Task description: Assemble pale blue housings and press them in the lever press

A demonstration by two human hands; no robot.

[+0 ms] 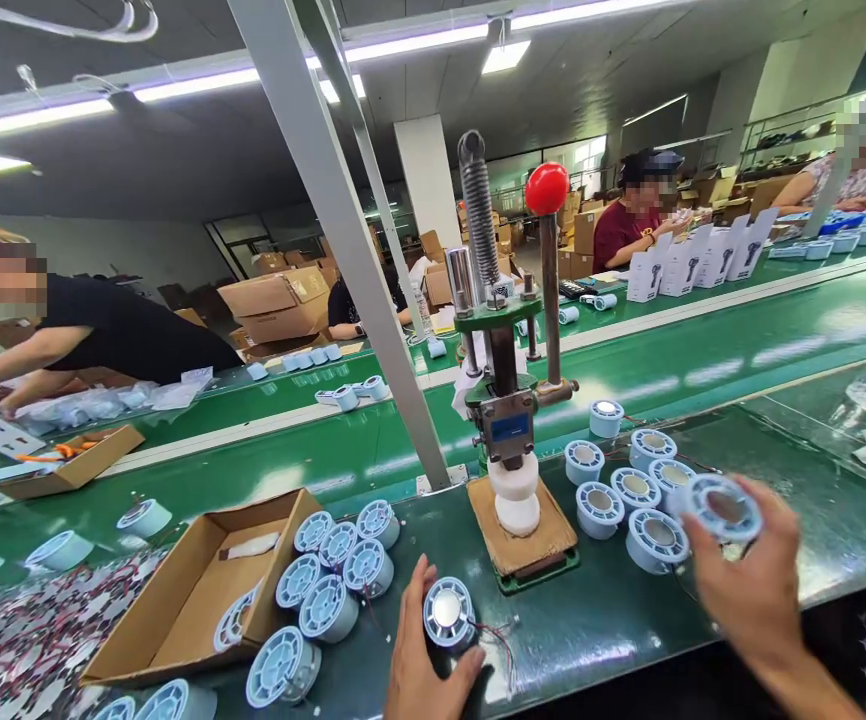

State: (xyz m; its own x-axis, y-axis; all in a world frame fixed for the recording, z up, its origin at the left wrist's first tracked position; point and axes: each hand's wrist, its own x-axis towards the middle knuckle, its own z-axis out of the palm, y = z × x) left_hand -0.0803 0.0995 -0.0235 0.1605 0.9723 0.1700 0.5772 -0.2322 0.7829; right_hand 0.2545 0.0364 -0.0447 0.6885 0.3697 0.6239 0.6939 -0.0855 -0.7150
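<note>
In the head view, my left hand [433,650] curls its fingers and thumb around a light-blue round plastic housing [449,610] near the front of the bench. A silver disc sits in this housing's spoked face, and thin red and dark wires trail to the right. My right hand [752,570] grips another light-blue round housing [724,507], with a grey disc in its face, raised beside a group of similar housings [656,538]. Between my hands stands a hand-lever press [504,420] with a red ball knob [546,188] and a white round block [517,508] under its ram.
Left of my left hand, several light-blue housings [328,605] stand against a cardboard box [170,610]. Many wired discs [43,640] lie further left. Behind the press runs a green conveyor [703,385], with a slanting metal post [358,240]. Other people work across it.
</note>
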